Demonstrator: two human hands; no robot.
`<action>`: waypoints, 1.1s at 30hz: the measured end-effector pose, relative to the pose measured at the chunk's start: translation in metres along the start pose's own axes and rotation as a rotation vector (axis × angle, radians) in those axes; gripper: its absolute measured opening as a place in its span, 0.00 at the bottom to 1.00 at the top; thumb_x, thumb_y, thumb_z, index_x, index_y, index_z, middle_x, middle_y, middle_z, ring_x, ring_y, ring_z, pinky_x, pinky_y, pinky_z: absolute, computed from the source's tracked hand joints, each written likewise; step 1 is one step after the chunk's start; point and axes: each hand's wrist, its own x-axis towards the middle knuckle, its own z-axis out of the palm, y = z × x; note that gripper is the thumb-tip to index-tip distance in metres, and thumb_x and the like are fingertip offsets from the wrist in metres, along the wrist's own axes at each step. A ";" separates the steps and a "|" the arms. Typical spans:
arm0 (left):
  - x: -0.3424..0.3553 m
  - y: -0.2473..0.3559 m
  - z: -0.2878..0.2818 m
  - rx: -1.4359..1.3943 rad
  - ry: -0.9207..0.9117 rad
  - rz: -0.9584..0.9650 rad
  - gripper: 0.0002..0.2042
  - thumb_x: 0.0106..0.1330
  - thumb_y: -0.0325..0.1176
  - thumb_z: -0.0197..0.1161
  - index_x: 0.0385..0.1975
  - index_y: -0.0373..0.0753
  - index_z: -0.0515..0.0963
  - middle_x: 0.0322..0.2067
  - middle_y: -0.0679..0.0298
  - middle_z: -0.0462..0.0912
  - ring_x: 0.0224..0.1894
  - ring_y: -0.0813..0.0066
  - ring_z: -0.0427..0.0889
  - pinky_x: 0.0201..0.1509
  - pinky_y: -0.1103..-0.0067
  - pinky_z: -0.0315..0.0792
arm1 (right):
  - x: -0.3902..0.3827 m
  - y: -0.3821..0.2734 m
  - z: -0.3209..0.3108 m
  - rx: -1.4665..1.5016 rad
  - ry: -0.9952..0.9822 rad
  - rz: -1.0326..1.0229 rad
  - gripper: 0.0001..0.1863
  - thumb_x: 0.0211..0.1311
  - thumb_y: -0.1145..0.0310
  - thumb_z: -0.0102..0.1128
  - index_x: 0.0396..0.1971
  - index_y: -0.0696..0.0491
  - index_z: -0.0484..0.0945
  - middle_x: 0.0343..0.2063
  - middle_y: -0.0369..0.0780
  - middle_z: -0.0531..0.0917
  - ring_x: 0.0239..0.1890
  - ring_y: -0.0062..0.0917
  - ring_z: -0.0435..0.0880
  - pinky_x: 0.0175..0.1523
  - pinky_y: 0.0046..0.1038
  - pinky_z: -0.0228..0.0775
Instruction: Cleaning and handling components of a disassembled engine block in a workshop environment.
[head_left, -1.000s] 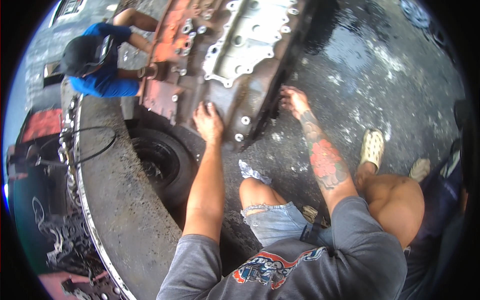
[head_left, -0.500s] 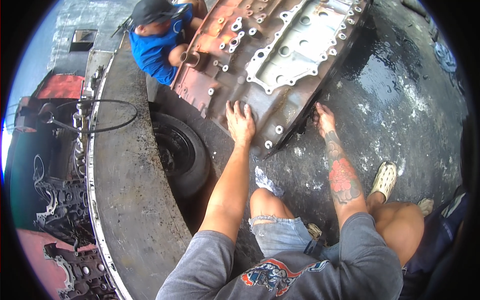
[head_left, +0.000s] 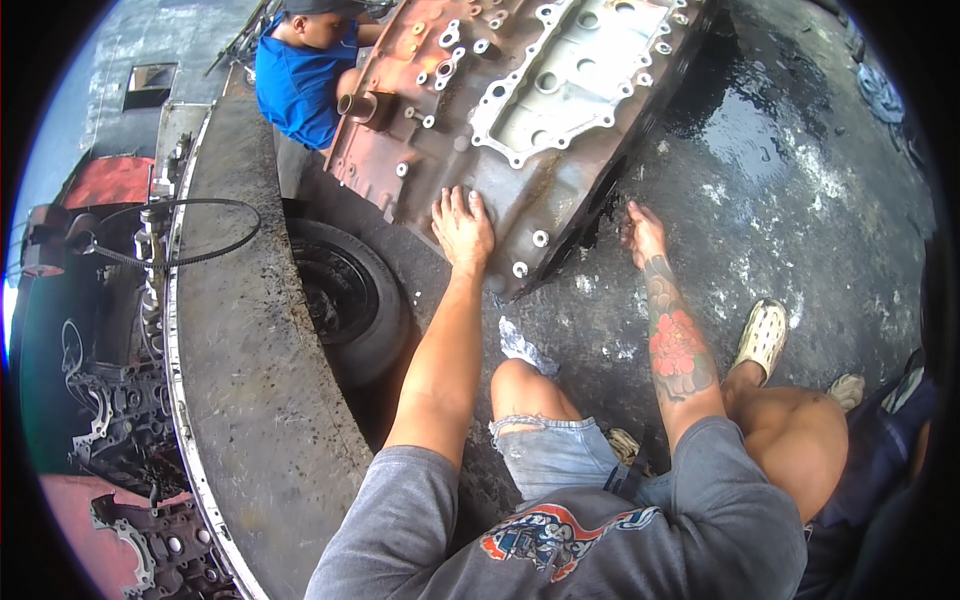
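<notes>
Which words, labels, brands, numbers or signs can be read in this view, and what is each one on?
None can be read with confidence.
Grey T-shirt: an orange, white and blue graphic on it; any lettering is too small and distorted to read.
Rust-brown metal block under the left hand: no readable marking shows.
Tyre: no sidewall lettering is legible.

left hand (head_left: 463, 232) and right hand (head_left: 643, 236): 2 | large reddish-brown engine block (head_left: 525, 178): 1 | projecting pipe stub (head_left: 370, 108): 1 | table (head_left: 250, 330): 1 | wheel (head_left: 352, 300): 1 | black loop (head_left: 200, 260): 1 | blue-shirted co-worker (head_left: 300, 85): 1 | crumpled whitish cloth (head_left: 525, 347): 1 | bluish cloth heap (head_left: 880, 95): 1 | smaller grey castings (head_left: 180, 555), lower left: at least 2 | pale clog (head_left: 763, 335) in full view: 1
</notes>
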 end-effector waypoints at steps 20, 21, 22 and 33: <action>0.001 -0.002 0.002 0.100 0.000 -0.004 0.27 0.67 0.51 0.41 0.60 0.40 0.63 0.61 0.53 0.62 0.68 0.55 0.50 0.69 0.56 0.37 | -0.010 -0.006 -0.026 0.034 0.052 0.079 0.11 0.65 0.58 0.53 0.33 0.49 0.76 0.20 0.30 0.74 0.17 0.15 0.72 0.19 0.20 0.66; 0.001 -0.002 0.002 0.098 0.008 0.000 0.26 0.68 0.50 0.41 0.60 0.40 0.63 0.62 0.55 0.62 0.68 0.55 0.49 0.69 0.56 0.36 | -0.011 -0.007 -0.027 0.036 0.052 0.084 0.10 0.65 0.59 0.52 0.33 0.49 0.76 0.20 0.30 0.74 0.17 0.15 0.72 0.19 0.20 0.67; 0.001 -0.002 0.002 0.125 -0.018 -0.041 0.26 0.68 0.50 0.41 0.60 0.40 0.63 0.62 0.55 0.62 0.68 0.55 0.49 0.69 0.56 0.36 | -0.013 -0.007 -0.027 0.032 0.058 0.032 0.09 0.65 0.60 0.52 0.33 0.49 0.76 0.20 0.30 0.74 0.17 0.15 0.72 0.19 0.19 0.67; 0.025 0.065 -0.017 -0.001 0.015 0.558 0.25 0.66 0.48 0.47 0.61 0.45 0.63 0.65 0.57 0.57 0.69 0.56 0.46 0.69 0.54 0.37 | -0.022 -0.008 -0.055 0.083 0.022 0.086 0.11 0.65 0.59 0.50 0.37 0.48 0.76 0.23 0.30 0.75 0.21 0.18 0.74 0.25 0.23 0.69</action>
